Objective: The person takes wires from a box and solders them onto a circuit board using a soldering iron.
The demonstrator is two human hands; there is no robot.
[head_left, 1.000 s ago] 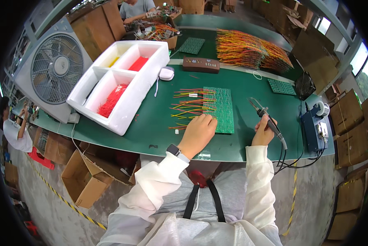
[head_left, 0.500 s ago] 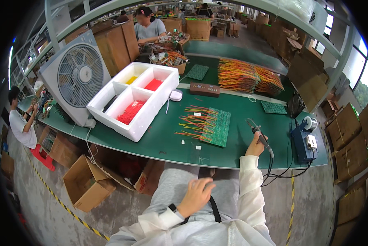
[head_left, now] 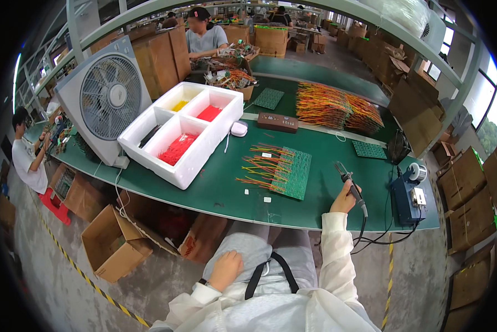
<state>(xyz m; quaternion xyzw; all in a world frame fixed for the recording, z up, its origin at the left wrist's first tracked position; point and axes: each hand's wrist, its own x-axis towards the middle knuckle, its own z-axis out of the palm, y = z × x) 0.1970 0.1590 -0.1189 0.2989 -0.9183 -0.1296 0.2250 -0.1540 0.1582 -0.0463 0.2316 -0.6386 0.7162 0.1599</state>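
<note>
At the far left we see the fan (head_left: pixel 114 97) standing on the green table (head_left: pixel 220 171), as it did half a second ago. Next comes the white foam box (head_left: pixel 203 159), its four compartments unchanged, with red pieces (head_left: pixel 179 148) in the near right one. Our left hand (head_left: pixel 226 270) has moved most: a second ago it was at the circuit board, half a second ago it hung over our lap with its fingers apart, and now it rests on our left thigh. Its fingers are bent and close together; the palm is hidden, so we cannot tell how far it is closed or whether anything lies under it.

Further right, the red and yellow wires (head_left: pixel 259 176) stick out past the left edge of the green circuit board (head_left: pixel 295 174), which lies flat on the table where it lay half a second ago. Two small white pieces (head_left: pixel 267 200) remain on the table near its front edge. Beyond the board, the large wire bundle (head_left: pixel 337 105) is unchanged. Our right hand (head_left: pixel 343 200) still grips the soldering tool (head_left: pixel 346 177), fingers wrapped round its handle, tip raised, just right of the board. Last stands the blue unit (head_left: pixel 406 199), unmoved.
</note>
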